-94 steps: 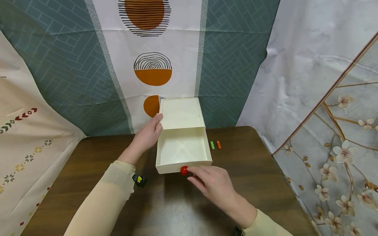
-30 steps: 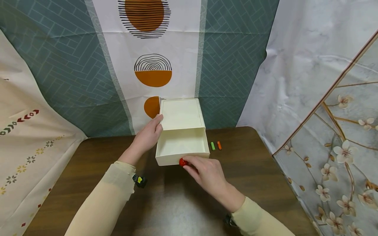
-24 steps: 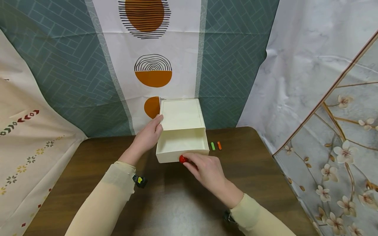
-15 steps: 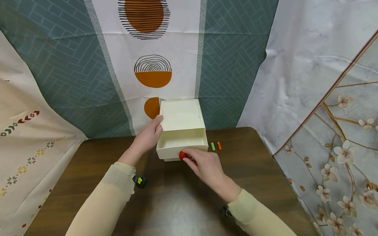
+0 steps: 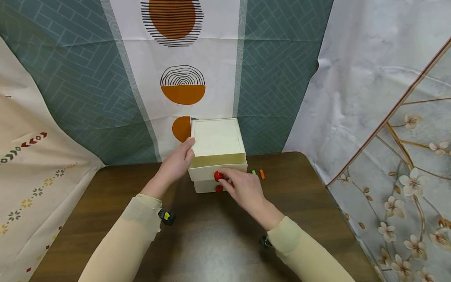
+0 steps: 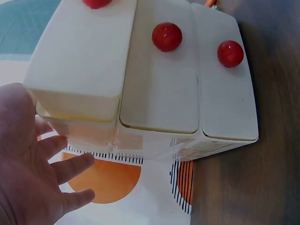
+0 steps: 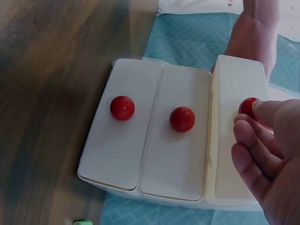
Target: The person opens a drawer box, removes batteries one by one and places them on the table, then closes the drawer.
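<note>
Sleeves (image 5: 119,235) cover 2 forearms that reach in from the near left and near right. The right hand (image 5: 244,190) bends toward the front of a white drawer cabinet (image 5: 217,135), its grip clamped on the red top knob (image 5: 219,176) between thumb and fingers. The left hand (image 5: 177,159) lies along the cabinet's left side, by the edge of its top; its grip is apart, the fingers spread and closed round nothing.

The cabinet stands at the far side of the brown tabletop (image 5: 208,235), close to the hanging cloth (image 5: 216,55). It has 3 drawers and 3 red knobs, 1 to each. The top drawer (image 5: 202,173) juts partway out; the 2 below sit flush. To the right of the cabinet lie 2 small cylinders, a green cylinder (image 5: 254,172) and an orange cylinder (image 5: 262,174).

From the head only 2 knobs show; the wrist views show the middle knob (image 6: 167,37) and bottom knob (image 6: 230,54) plainly. The green cylinder is partly hidden there, and only its tip enters the right wrist view. In the left wrist view the top knob is cut off, and the left thumb is hard to make out. Most of the top drawer's inside is hidden.
</note>
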Demonstrator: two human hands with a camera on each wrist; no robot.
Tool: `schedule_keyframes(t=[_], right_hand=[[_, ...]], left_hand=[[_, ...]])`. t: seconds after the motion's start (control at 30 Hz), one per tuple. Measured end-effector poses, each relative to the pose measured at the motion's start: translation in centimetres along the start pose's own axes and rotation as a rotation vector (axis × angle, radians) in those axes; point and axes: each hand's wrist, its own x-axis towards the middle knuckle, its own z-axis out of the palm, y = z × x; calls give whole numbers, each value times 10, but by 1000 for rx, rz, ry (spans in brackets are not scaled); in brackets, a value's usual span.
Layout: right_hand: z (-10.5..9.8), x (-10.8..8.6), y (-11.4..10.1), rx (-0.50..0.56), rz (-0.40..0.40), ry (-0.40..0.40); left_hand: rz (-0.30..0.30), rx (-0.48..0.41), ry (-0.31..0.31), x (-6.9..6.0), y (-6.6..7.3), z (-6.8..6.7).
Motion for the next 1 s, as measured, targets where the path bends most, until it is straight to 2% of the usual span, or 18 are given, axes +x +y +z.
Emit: schedule_keyframes(t=[0.3,0.53,1.0], right_hand=[[2,7,6,-13,47,-54],[6,12,10,-35,51,-46],[11,25,16,-53,62,-48]], left_hand=[[7,-6,-12,1,-1,-1],[2,-20,-26,0,-1,-3],[1,7,-3,1,-2,-2]])
